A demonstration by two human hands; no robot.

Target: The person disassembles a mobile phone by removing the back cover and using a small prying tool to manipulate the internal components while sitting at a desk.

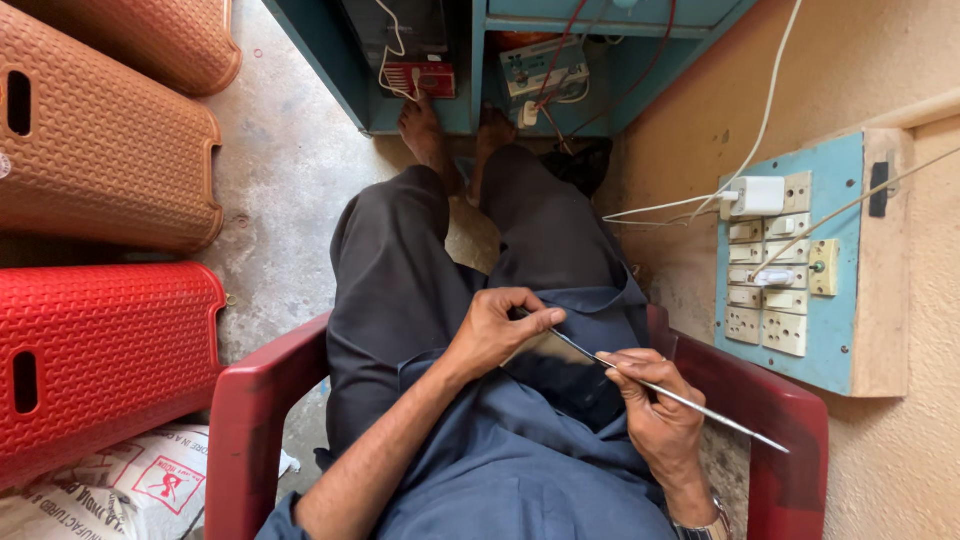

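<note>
I sit in a dark red plastic chair [250, 410] and look down at my lap. My left hand [497, 330] is curled around the edge of a small dark flat thing [545, 352], perhaps a phone, that lies on my dark blue clothing. My right hand [655, 405] pinches a long thin metal tool [700, 408] like a pen. The tool's tip touches the top of the flat thing near my left thumb; its other end sticks out to the right over the chair arm.
A blue switch and socket board [790, 300] with a white charger [757, 195] hangs on the right wall. Red and brown plastic stools [100, 350] stand on the left above a printed sack [130, 490]. My bare feet [425, 130] rest by a blue cabinet [470, 70] with wires.
</note>
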